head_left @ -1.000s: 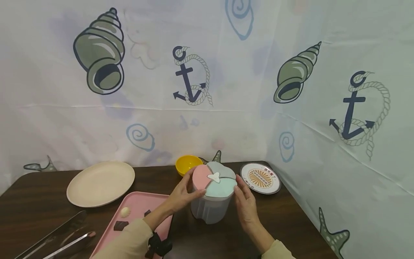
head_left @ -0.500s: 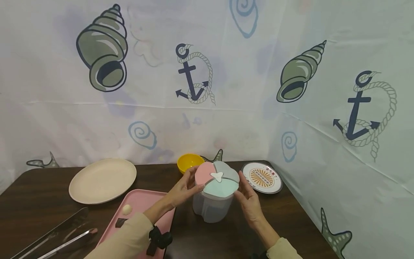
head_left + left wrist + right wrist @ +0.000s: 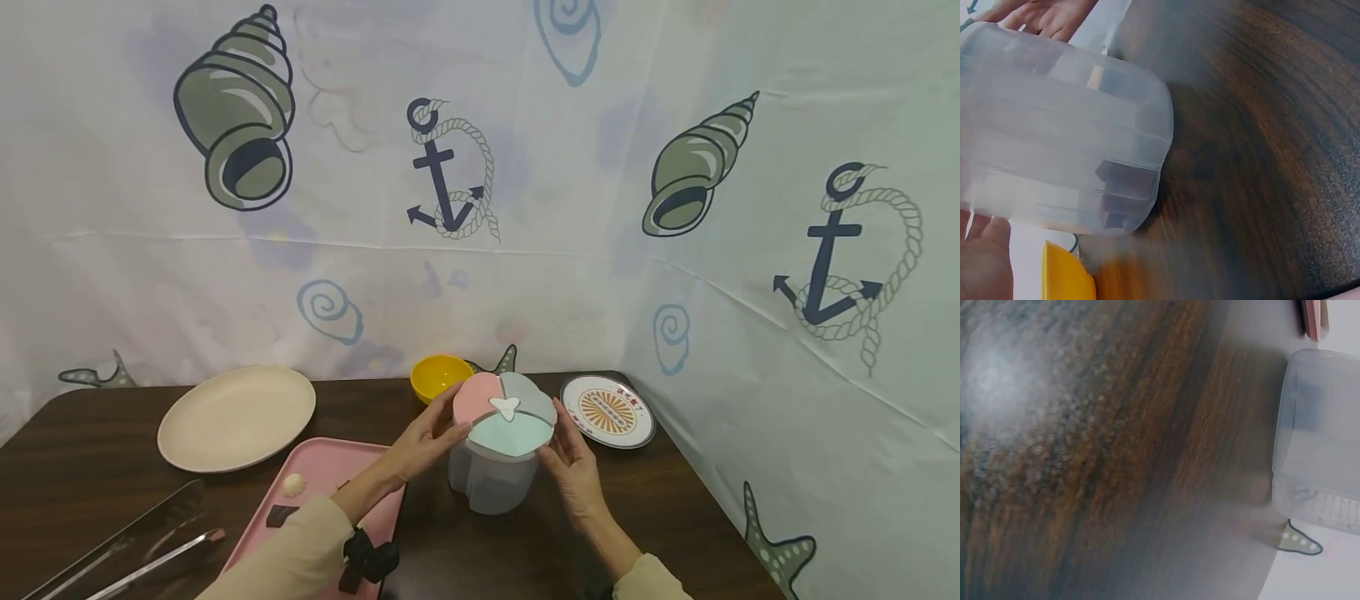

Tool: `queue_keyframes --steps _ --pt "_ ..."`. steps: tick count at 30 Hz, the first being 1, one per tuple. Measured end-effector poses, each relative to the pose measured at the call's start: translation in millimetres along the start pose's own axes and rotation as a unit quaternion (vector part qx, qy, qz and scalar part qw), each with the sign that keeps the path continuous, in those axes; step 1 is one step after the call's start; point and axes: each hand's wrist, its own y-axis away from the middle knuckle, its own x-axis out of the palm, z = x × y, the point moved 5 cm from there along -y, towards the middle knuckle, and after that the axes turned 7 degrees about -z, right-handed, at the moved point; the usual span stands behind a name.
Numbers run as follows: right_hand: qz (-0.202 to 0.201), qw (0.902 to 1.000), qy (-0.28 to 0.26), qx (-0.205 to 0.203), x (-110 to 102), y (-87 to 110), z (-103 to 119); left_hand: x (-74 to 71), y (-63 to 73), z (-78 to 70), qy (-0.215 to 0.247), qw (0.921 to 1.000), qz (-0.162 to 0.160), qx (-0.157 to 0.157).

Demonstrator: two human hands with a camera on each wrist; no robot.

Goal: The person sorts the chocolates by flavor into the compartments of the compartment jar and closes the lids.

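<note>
Movement: negligible since 1 second earlier.
Hands: left hand [image 3: 423,443] and right hand [image 3: 577,477] clasped the translucent lobed plastic container [image 3: 491,487].
Container: stood upright beside the rectangular pink tray [image 3: 341,457]; seemed light, stiff, slippery, best held by both sides.

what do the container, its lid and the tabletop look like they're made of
Container: looks like translucent plastic, smooth and slightly cloudy; dark shapes show through its wall.
Lid: probably opaque plastic, fairly matte, judging by its even pink, grey and mint sections.
Tabletop: wood or wood-look laminate, I can't tell which; it shows dark brown grain and a soft sheen.
</note>
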Motion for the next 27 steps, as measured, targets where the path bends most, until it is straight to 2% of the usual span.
queue_keyframes --steps 7,18,27 --pt "-0.007 1.0000 0.000 -0.007 0.6 1.7 2.5 0.9 0.1 -0.1 0.008 0.9998 0.009 0.014" --pt "-0.015 0.9996 -0.022 -0.002 7.0 7.8 -0.4 -2.7 3.4 3.9 -0.038 0.9983 -0.003 -0.045" --pt "-0.033 0.9991 -0.023 -0.008 3.6 10.5 0.9 2.4 -0.4 3.6 -0.024 0.9984 0.014 -0.050"
